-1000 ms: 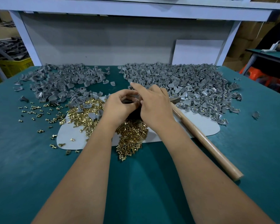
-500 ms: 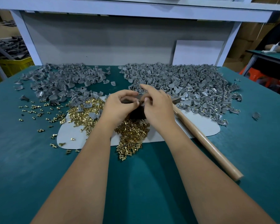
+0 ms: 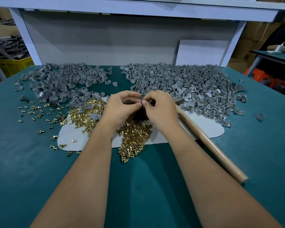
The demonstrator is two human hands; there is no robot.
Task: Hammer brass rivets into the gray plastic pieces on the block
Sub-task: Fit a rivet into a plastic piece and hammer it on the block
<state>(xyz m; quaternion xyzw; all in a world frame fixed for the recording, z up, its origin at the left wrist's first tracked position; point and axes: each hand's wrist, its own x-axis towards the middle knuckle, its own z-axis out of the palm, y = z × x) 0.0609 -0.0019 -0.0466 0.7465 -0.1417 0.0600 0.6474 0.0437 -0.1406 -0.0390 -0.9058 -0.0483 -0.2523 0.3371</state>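
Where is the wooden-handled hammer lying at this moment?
In the head view, the wooden-handled hammer lies unheld on the teal table, right of the right hand, its head by the right gray pile.

A single head-worn camera looks forward and down over the teal table (image 3: 23, 162), from the person's own near edge. It sits close: both forearms run up from the bottom edge to the left hand (image 3: 120, 107) and right hand (image 3: 160, 109), which meet near the middle of the picture. Beyond the hands the view reaches the table's far edge and the white shelf frame (image 3: 138, 7) above it. The wide lens bends straight edges toward the sides.
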